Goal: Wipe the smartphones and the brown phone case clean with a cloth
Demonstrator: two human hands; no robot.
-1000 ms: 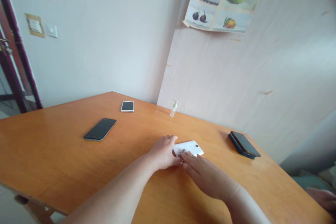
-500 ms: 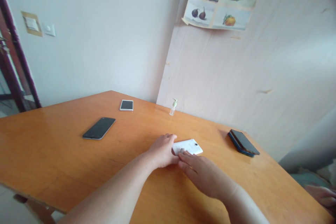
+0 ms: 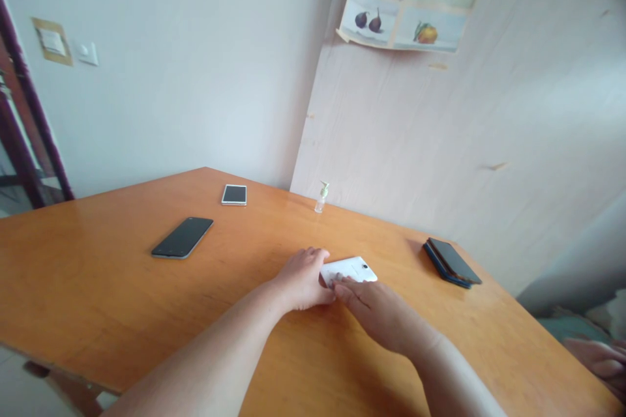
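Observation:
A white phone [image 3: 353, 267] lies back up on the wooden table, its camera at the far right corner. Around its left end is my left hand [image 3: 306, 279], closed, thumb and fingers on either side of the edge. My right hand [image 3: 369, 306] lies over the near edge of the phone, fingers stretched out, fingertips touching the back near the left end. A greyish patch shows at those fingertips; whether it is a reflection or a small thing under them, I cannot tell.
On the table [image 3: 122, 313] are a black phone [image 3: 183, 237] at left, a smaller white-framed phone [image 3: 235, 194] behind it, a clear pump bottle [image 3: 320, 199] by the wall, and a dark stack of phones or cases [image 3: 452, 262] at right. Another person's hand [image 3: 596, 358] shows at the right edge.
My right hand has shifted slightly over the white phone, covering more of its near right edge. The left hand keeps its hold. The whole view has moved a little.

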